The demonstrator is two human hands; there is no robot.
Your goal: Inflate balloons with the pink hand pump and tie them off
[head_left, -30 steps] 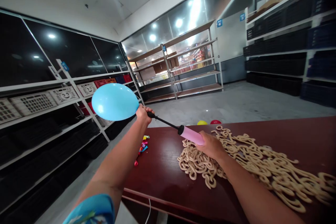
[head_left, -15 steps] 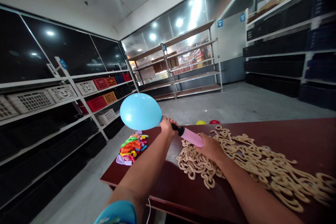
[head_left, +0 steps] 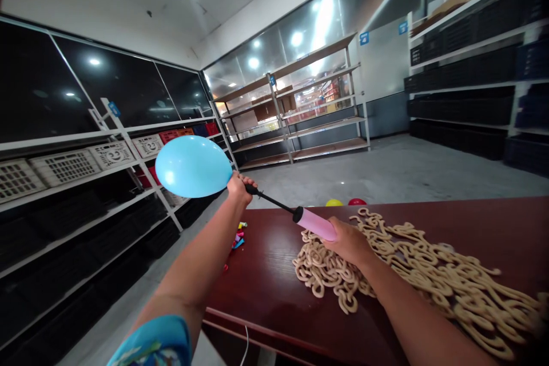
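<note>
A light blue inflated balloon [head_left: 193, 167] bulges out to the left of my left hand [head_left: 241, 187]. The fingers of that hand are closed around the balloon's neck and the black end of a hand pump. From there a thin black rod runs to the pump's pink barrel [head_left: 317, 224], which my right hand [head_left: 348, 241] grips over the table. The rod is drawn well out of the barrel. Beneath and beside my right hand lies a tangled pile of beige, rope-like curled pieces [head_left: 328, 269]. Several uninflated balloons [head_left: 240, 240] show partly behind my left forearm.
The dark red-brown table [head_left: 266, 280] spans the foreground, a white cable [head_left: 245, 346] hanging at its near edge. Beyond its far edge show a yellow balloon [head_left: 334, 203] and a red balloon [head_left: 357, 202]. Shelves with crates [head_left: 64, 166] line the left; more racks [head_left: 317, 126] stand behind.
My left hand has moved left and slightly up with the blue balloon, drawing the black rod out of the pink barrel. My right hand has stayed nearly in place.
</note>
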